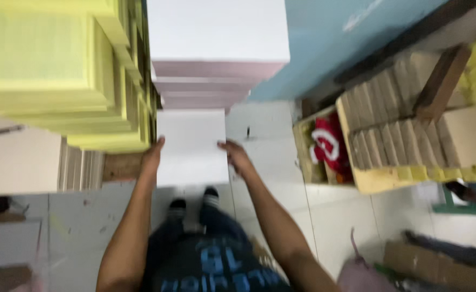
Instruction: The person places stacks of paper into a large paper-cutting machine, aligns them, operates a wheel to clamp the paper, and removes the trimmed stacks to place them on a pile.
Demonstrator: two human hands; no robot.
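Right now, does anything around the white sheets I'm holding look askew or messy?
Mostly tidy. The yellow stack beside your left hand has layers stepped unevenly. Right of your right hand, a red and white cloth lies crumpled between stacks.

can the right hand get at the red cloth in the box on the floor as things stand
Probably not right away. The right hand is pressed on the edge of the white sheet, with the left hand on the other edge. The red cloth lies uncovered off to the side.
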